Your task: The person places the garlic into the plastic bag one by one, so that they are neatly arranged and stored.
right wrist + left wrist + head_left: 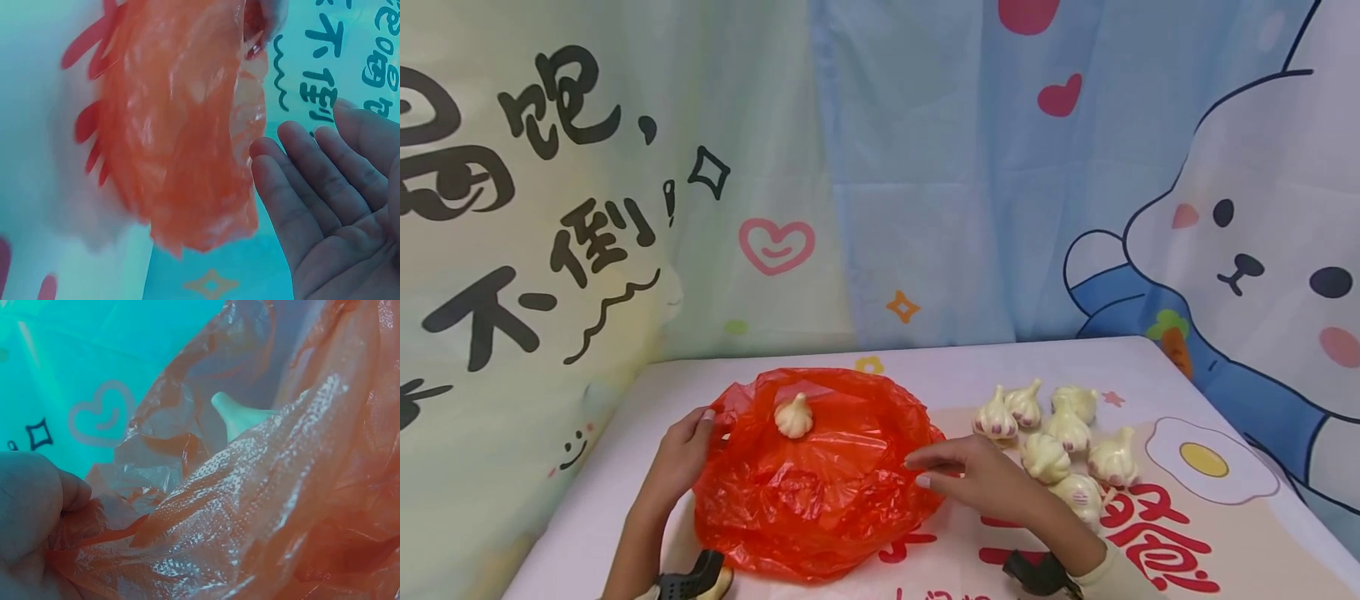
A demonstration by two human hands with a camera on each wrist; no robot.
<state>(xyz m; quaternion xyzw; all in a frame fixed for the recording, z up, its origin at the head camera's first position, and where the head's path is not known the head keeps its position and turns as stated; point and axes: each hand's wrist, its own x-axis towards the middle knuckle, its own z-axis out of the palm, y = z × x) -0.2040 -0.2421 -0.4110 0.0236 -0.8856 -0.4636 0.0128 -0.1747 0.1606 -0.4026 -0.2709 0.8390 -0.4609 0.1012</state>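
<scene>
left hand (pixel 683 450) pinches rim of red bag (pixel 820 496), mouth upward, on counter's (pixel 940 383) left; right hand (pixel 981 477) empty, fingers extended beside it; garlic bulb (pixel 793 419) inside, stem pointing far; backdrop (pixel 917 225) reads "饱, 不倒!"

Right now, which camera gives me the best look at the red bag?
The head view: it shows nearly the whole red bag, with the left hand holding its edge. The left wrist view shows only close-up folds and the gripped edge; the right wrist view shows part of it from the side, beside the right hand.
</scene>
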